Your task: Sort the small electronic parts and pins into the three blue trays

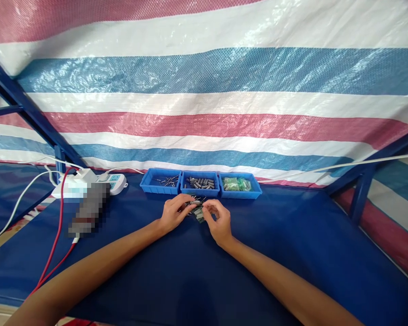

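Observation:
My left hand [174, 212] and my right hand [219, 220] are close together, just in front of three blue bins. Both are closed in a pinch, thumb against fingers. Whatever small part lies in each pinch is too small to name. Between and under the fingertips is a little heap of small dark and greyish-green pieces [199, 213], partly hidden by the hands. Thin dark rods lie in the left bin [159, 189]. The middle bin [200, 192] contains several short grey cylinders [203, 183]. Green, shiny small pieces [237, 184] fill part of the right bin [240, 195].
A blue-covered table [275, 244] spreads beneath my arms. At left are a white power strip [118, 184], a blurred dark object [90, 210] and a red cable [58, 231]. Striped plastic sheeting [204, 124] hangs behind, with blue frame bars [34, 111] at the sides.

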Tool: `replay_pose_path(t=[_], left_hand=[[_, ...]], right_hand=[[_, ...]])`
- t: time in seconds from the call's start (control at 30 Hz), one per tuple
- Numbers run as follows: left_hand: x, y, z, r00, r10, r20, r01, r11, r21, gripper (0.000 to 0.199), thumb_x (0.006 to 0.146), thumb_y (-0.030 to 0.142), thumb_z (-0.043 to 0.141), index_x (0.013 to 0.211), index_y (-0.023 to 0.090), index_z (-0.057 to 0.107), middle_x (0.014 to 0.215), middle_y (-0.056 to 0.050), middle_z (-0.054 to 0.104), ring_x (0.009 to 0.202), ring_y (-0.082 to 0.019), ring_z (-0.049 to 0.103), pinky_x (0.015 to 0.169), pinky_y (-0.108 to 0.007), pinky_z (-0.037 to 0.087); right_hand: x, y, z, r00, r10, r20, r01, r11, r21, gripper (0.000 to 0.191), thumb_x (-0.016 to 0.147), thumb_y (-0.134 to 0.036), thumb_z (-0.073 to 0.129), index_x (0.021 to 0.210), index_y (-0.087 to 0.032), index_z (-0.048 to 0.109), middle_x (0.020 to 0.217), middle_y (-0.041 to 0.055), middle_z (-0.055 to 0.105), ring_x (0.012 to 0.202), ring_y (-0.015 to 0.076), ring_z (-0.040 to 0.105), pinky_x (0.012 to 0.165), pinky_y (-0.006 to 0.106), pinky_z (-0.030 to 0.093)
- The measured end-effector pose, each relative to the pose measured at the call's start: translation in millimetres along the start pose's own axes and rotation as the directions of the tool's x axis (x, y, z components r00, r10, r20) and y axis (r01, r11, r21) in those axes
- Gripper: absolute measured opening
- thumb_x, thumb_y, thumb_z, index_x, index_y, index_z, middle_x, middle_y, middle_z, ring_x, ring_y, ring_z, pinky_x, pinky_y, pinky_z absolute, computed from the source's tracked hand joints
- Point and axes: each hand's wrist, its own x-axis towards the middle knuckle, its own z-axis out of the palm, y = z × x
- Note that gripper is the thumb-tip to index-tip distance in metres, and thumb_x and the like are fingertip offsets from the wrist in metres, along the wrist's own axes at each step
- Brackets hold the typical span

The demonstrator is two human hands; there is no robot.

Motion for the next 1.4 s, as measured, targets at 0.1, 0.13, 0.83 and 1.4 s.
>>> replay_pose_path(t=[0.1, 0.13, 0.83, 1.4], left_hand=[[-0.1, 0.1, -0.2, 1.000, -0.003, -0.001, 0.003, 1.000, -0.004, 0.014, 0.085, 0.024, 0.061, 0.096, 0.017, 0.062, 0.085, -0.003, 0.065, 0.052, -0.005, 0.050, 0.050, -0.016, 0.043], [-0.2, 0.0, -0.1, 1.000, -0.004, 0.001, 0.004, 1.000, -0.003, 0.013, 0.085, 0.024, 0.061, 0.096, 0.017, 0.062, 0.085, -0.003, 0.065, 0.052, -0.005, 0.051, 0.050, -0.016, 0.044], [-1.0, 0.6, -0.5, 0.999, -0.012, -0.040, 0.014, 0.999, 0.032, 0.013, 0.085, 0.025, 0.061, 0.095, 0.018, 0.059, 0.079, -0.001, 0.073, 0.046, -0.006, 0.059, 0.049, -0.015, 0.046], [-2.5, 0.1, -1.3, 0.999, -0.029, -0.038, 0.030, 1.000, 0.007, 0.014, 0.085, 0.030, 0.061, 0.089, 0.017, 0.060, 0.077, -0.001, 0.068, 0.046, -0.005, 0.053, 0.050, -0.017, 0.044]], right_hand=[[0.6, -1.1, -0.5, 1.000, -0.025, -0.007, 0.024, 0.999, -0.026, 0.009, 0.084, -0.018, 0.054, 0.091, -0.020, 0.059, 0.076, 0.0015, 0.060, 0.068, 0.0147, 0.059, 0.063, 0.026, 0.049], [0.8, -1.4, -0.6, 1.000, -0.028, -0.008, 0.028, 0.999, -0.030, 0.009, 0.084, -0.018, 0.053, 0.091, -0.020, 0.059, 0.075, 0.0011, 0.059, 0.067, 0.0144, 0.058, 0.062, 0.025, 0.048], [1.3, -3.1, -0.3, 1.000, -0.012, -0.014, 0.012, 1.000, -0.027, 0.007, 0.086, -0.023, 0.056, 0.091, -0.020, 0.060, 0.075, 0.0017, 0.060, 0.068, 0.0145, 0.059, 0.062, 0.025, 0.048], [0.7, -2.1, -0.6, 1.000, 0.018, -0.007, -0.018, 1.000, 0.012, 0.012, 0.088, -0.028, 0.054, 0.093, -0.019, 0.059, 0.081, 0.0044, 0.064, 0.067, 0.0155, 0.063, 0.058, 0.026, 0.052]])
